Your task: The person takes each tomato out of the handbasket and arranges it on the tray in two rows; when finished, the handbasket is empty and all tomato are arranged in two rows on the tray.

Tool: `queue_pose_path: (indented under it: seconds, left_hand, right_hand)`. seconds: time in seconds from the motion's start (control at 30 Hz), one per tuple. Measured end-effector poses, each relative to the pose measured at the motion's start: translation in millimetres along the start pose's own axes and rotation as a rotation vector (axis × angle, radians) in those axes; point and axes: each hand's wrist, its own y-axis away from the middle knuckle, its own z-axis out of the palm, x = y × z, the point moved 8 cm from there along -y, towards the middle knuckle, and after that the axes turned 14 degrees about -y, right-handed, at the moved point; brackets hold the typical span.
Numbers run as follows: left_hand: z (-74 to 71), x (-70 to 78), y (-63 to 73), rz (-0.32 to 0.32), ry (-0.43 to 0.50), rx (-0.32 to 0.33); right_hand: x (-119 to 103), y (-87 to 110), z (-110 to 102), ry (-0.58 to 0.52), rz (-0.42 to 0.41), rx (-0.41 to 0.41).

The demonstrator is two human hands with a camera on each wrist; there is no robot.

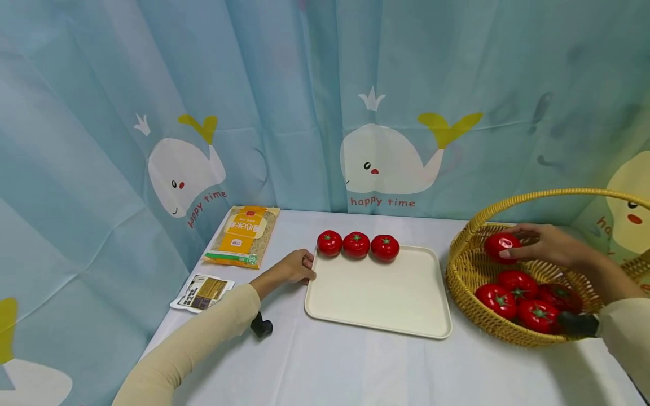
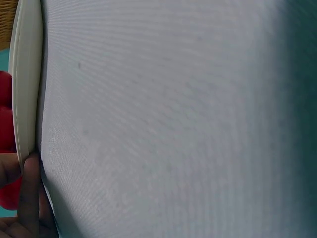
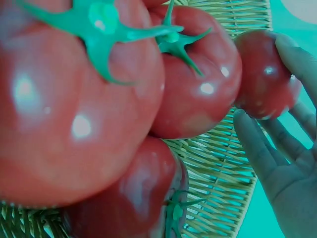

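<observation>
My left hand grips the left edge of a cream tray; in the left wrist view its fingers meet the tray's rim. Three red tomatoes sit in a row along the tray's far side. Over at the right, my right hand holds a tomato at the back of a wicker basket. Seen from the right wrist, thumb and fingers lie around that tomato. Several more tomatoes with green stems lie in the basket.
A yellow-and-orange bag of grain lies at the back left of the white table. Nearer is a small white packet with a brown label. The basket's tall handle arches over it. A blue whale-print curtain hangs behind.
</observation>
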Motion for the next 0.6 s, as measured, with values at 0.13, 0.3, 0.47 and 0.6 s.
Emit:
queue_pose_path:
  seconds: [0.13, 0.3, 0.47, 0.6]
  left_hand:
    - [0.5, -0.8, -0.5, 0.002, 0.010, -0.001]
    - [-0.2, -1.4, -0.6, 0.003, 0.011, -0.003]
    - [0.5, -2.1, -1.7, 0.006, 0.011, -0.007]
    - [0.7, -2.3, -2.3, 0.007, 0.015, -0.008]
  right_hand:
    - [-0.9, 4.5, -0.6, -0.022, 0.015, -0.012]
    - [-5.2, 11.7, -0.6, -0.063, 0.012, -0.013]
    - [-10.1, 19.7, -3.3, -0.091, -0.024, 0.005]
    - [-12.0, 26.3, -5.1, -0.108, -0.044, 0.013]
